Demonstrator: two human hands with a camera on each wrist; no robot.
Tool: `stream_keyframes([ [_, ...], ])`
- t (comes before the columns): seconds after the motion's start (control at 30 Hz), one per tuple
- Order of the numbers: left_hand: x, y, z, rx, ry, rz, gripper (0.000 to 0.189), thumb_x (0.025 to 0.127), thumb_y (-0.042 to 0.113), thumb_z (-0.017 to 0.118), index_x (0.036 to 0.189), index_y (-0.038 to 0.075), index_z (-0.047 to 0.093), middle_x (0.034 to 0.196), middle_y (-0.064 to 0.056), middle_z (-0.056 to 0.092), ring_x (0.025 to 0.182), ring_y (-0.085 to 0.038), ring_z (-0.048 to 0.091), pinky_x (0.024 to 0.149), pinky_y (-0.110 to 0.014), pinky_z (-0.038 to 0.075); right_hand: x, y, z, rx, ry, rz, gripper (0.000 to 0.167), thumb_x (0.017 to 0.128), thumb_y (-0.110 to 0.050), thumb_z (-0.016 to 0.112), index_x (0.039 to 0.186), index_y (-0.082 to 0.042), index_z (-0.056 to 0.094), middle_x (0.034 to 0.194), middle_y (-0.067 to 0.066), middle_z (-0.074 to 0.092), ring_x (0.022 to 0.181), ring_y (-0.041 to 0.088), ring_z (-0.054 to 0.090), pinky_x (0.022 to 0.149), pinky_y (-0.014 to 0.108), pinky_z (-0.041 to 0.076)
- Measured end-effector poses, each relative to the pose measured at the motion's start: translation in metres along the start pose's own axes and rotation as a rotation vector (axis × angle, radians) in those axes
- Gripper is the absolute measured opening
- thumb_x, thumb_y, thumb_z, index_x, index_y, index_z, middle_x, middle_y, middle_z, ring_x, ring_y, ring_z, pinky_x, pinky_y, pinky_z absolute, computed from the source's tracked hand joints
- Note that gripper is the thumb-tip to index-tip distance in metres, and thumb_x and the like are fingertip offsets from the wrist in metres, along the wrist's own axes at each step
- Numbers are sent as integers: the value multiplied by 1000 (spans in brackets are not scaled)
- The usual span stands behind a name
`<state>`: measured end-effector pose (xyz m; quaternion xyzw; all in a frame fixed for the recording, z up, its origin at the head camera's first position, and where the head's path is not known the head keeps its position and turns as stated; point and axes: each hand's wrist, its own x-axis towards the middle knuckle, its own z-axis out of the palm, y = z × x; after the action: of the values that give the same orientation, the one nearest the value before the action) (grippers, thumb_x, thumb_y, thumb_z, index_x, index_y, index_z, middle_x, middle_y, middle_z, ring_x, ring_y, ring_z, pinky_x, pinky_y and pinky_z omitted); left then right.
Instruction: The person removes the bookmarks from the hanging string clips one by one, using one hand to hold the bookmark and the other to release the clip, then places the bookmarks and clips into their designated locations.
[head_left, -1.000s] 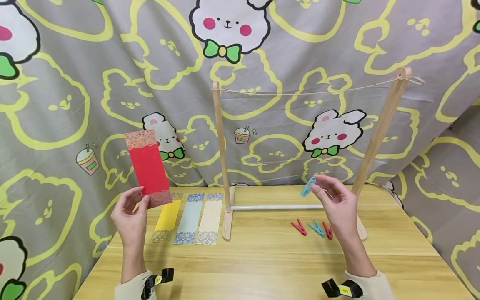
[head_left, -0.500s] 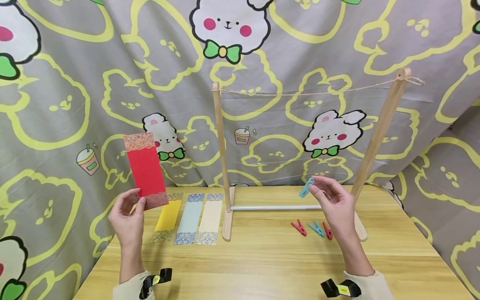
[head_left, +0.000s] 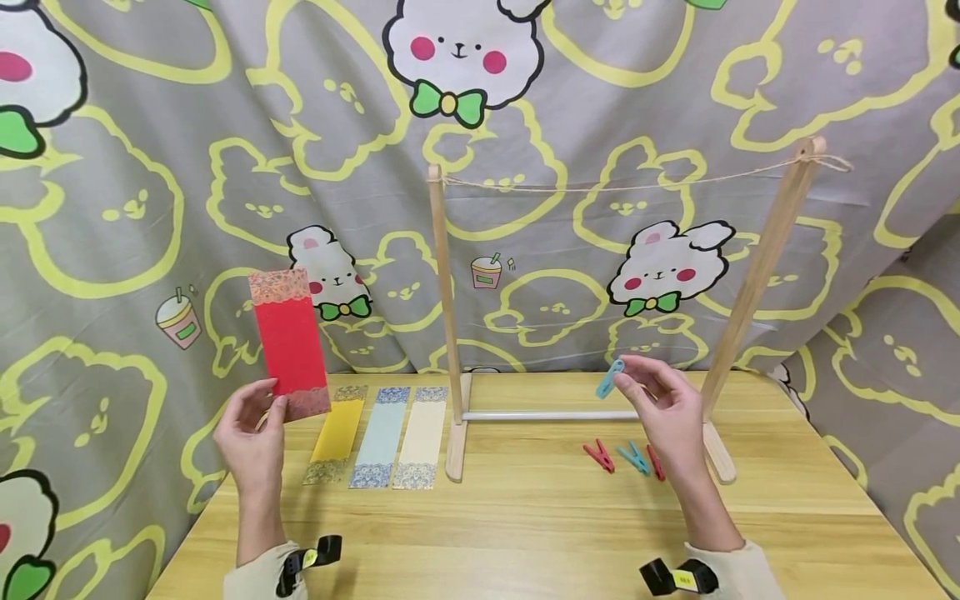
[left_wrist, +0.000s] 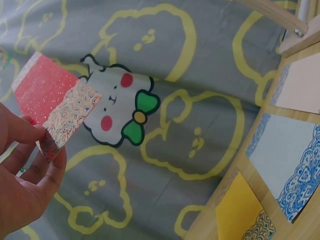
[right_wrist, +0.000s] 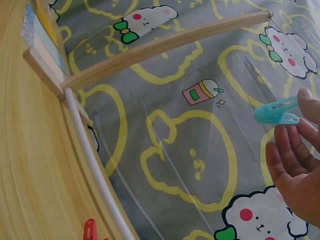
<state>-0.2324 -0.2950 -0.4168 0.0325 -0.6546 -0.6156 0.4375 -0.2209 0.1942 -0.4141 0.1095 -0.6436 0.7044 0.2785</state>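
My left hand (head_left: pixel 251 425) pinches the lower end of a red paper card (head_left: pixel 292 342) with patterned bands at both ends, holding it nearly upright above the table's left side. In the left wrist view, thumb and fingers (left_wrist: pixel 37 180) grip a corner of that card (left_wrist: pixel 47 87). On the right, my right hand (head_left: pixel 667 408) holds a light blue clothespin (head_left: pixel 611 379) between thumb and fingers, in front of the wooden frame. The right wrist view shows this clothespin (right_wrist: pixel 275 112) with its tip pointing away from the hand. Neither card nor clothespin touches the string.
A wooden stand (head_left: pixel 444 292) carries a thin string (head_left: pixel 622 187) between its posts and a white bar (head_left: pixel 551 415) low down. Yellow (head_left: pixel 335 433), pale blue (head_left: pixel 380 437) and cream (head_left: pixel 420 437) cards lie left of it. Red (head_left: pixel 598 456) and blue (head_left: pixel 634 458) clothespins lie near the right post.
The left hand and red card have shifted slightly left and down, the card turning more upright. My right hand has moved a little left and down with the clothespin.
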Motion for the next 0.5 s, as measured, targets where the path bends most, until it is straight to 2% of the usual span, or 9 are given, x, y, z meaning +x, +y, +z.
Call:
stream_keyframes([
  [0.5, 2, -6, -7, 4, 29, 8, 26, 89, -14, 68, 115, -14, 68, 99, -4, 73, 81, -11, 67, 76, -13, 57, -2, 9, 3, -43, -22, 26, 29, 93, 5, 71, 120, 13, 65, 107, 6, 68, 97, 11, 68, 86, 17, 56],
])
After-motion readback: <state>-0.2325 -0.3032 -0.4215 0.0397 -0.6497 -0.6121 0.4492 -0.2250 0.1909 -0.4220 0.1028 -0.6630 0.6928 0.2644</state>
